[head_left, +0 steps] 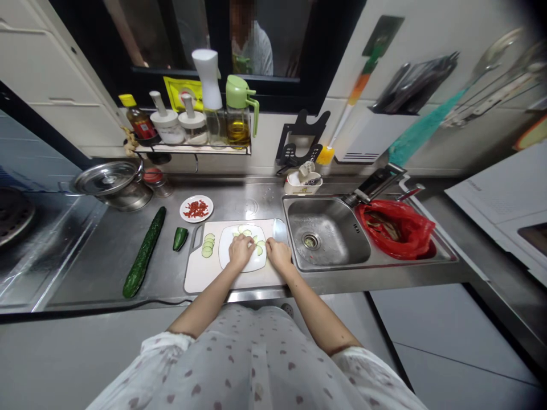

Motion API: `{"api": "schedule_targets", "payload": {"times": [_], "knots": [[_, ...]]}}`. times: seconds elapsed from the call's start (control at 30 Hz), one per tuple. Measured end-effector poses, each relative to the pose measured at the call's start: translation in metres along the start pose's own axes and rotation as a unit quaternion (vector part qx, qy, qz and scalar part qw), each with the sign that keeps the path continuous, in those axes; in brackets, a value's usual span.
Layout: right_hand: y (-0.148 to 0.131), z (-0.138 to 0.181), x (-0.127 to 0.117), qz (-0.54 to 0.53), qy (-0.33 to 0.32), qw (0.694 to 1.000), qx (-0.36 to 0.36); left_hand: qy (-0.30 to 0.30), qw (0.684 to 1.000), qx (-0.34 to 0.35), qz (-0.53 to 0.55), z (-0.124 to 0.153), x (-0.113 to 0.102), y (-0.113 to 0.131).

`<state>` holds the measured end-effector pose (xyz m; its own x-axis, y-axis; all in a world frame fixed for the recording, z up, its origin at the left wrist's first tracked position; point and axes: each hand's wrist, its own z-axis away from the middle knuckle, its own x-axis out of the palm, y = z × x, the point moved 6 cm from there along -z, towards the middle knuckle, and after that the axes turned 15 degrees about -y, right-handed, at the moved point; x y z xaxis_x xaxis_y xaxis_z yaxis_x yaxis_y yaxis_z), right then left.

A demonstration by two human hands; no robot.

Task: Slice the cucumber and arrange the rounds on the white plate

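Observation:
A white square plate (226, 249) rests on the cutting board (197, 276), with thin cucumber slices (259, 249) around its upper and right side. My left hand (240, 251) is over the plate, its fingers bent and pinched together at a cucumber slice by the right side. Beside the plate's right rim, my right hand (279, 254) has its fingers curled in; what they hold, if anything, is hidden. A short row of cucumber slices (208, 246) overlaps on the board's left part. A pale, shiny flat thing (280, 229), perhaps a blade, lies at the board's upper right corner.
Left of the board lie a cucumber piece (180, 238) and a long cucumber (145, 251). A small plate of chopped red pieces (196, 209) stands behind. To the right is the sink (327, 233), then a red plastic bag (395, 230). A lidded pot (122, 185) stands back left.

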<state>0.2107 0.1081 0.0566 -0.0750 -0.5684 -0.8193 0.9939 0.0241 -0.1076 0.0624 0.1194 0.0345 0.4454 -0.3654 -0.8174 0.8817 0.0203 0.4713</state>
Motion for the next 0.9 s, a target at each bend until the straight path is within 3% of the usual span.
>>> {"api": "schedule_targets", "payload": {"times": [0.53,0.9], "knots": [[0.001,0.005,0.001,-0.032,0.010,0.999,0.002,0.004,1.000,-0.011,0.013,-0.002,0.001,-0.001],[-0.016,0.015,0.012,0.002,-0.006,0.999,-0.044,0.002,1.000,-0.007,0.014,-0.002,0.002,0.000]]}}
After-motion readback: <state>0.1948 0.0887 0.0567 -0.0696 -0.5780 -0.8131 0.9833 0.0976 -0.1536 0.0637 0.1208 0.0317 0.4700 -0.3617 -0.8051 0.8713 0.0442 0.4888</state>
